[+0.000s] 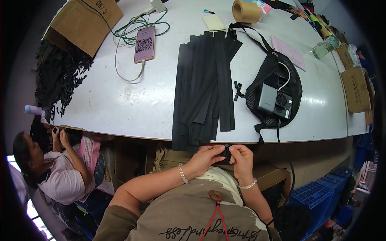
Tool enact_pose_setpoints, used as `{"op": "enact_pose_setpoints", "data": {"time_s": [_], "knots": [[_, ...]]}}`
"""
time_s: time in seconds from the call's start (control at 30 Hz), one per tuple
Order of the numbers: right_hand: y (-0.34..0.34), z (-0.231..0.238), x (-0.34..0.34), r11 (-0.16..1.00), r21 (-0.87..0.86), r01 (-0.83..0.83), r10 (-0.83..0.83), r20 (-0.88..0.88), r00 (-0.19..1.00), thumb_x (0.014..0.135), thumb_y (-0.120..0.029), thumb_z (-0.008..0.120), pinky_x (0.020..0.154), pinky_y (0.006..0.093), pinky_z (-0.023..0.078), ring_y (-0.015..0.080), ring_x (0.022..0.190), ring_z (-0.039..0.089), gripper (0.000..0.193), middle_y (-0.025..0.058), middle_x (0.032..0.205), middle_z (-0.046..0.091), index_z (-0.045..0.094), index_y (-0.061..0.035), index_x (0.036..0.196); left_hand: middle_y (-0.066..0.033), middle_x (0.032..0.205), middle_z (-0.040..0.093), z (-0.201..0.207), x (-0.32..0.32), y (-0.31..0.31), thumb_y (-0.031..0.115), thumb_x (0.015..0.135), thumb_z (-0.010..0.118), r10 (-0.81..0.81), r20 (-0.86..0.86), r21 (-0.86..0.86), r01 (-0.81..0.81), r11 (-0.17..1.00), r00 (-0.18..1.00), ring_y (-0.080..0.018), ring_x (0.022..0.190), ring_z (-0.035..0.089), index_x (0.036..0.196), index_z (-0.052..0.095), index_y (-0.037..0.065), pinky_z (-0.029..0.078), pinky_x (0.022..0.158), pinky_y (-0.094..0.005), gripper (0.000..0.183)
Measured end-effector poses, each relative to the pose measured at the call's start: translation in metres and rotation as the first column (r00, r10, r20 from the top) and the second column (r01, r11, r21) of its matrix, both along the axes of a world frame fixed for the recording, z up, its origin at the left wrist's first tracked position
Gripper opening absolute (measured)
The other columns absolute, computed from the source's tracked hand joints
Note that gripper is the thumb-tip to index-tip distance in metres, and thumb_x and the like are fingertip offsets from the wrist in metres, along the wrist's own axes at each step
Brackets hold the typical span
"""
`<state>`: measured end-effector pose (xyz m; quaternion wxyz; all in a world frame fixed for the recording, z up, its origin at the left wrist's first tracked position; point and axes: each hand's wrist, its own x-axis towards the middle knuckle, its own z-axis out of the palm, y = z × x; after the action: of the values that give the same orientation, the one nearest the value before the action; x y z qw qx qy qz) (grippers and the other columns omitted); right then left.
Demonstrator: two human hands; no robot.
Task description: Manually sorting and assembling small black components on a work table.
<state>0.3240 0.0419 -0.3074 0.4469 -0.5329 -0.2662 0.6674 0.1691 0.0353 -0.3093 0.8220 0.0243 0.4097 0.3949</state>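
Note:
Just below the table's front edge, my left hand (pixel 207 159) and my right hand (pixel 241 160) come close together, thumbs and fingertips pinched. Between them is a small black piece (pixel 227 153), gripped from both sides; its exact kind is too small to make out. Right in front of my hands lies a loose pile of long flat black strips (pixel 201 88), some crossing over others, their near ends reaching the table edge. A few small black clip-like pieces (pixel 239 90) lie to the right of the strips.
A black mesh bag (pixel 295 86) with a power bank (pixel 268 96) sits right. Left of the strips lie a phone (pixel 144 44) and its cable. Black cords spill from a cardboard box (pixel 86 24). A tape roll (pixel 246 11) stands behind. Another person (pixel 60 168) sits at left.

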Motion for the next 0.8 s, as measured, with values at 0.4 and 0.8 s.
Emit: {"op": "enact_pose_setpoints", "data": {"time_s": [0.4,0.8], "knots": [[-0.006,0.000,-0.014,0.987,0.006,0.163,-0.162,-0.048,0.986,0.083,-0.002,0.060,0.044,0.0161,0.030,0.0010,0.049,0.039,0.002,-0.0022,0.066,0.055,0.060,-0.0008,0.082,-0.0015,0.091,0.061,0.002,0.003,0.000,0.012,0.087,0.059,0.079,0.108,-0.104,-0.068,0.992,0.991,-0.0102,0.083,0.059,0.093,0.059,0.004,0.051,0.079,-0.0260,0.010],[-0.003,0.005,-0.026,0.964,0.052,0.261,-0.261,-0.003,0.965,0.083,-0.002,0.060,0.045,0.0163,0.029,0.0010,0.050,0.039,0.004,-0.0028,0.065,0.054,0.059,-0.0006,0.079,-0.0016,0.091,0.061,-0.004,0.008,0.001,0.014,0.088,0.058,0.128,0.108,-0.074,-0.121,0.990,0.986,-0.0091,0.083,0.058,0.092,0.062,0.004,0.051,0.077,-0.0241,0.011]]}}
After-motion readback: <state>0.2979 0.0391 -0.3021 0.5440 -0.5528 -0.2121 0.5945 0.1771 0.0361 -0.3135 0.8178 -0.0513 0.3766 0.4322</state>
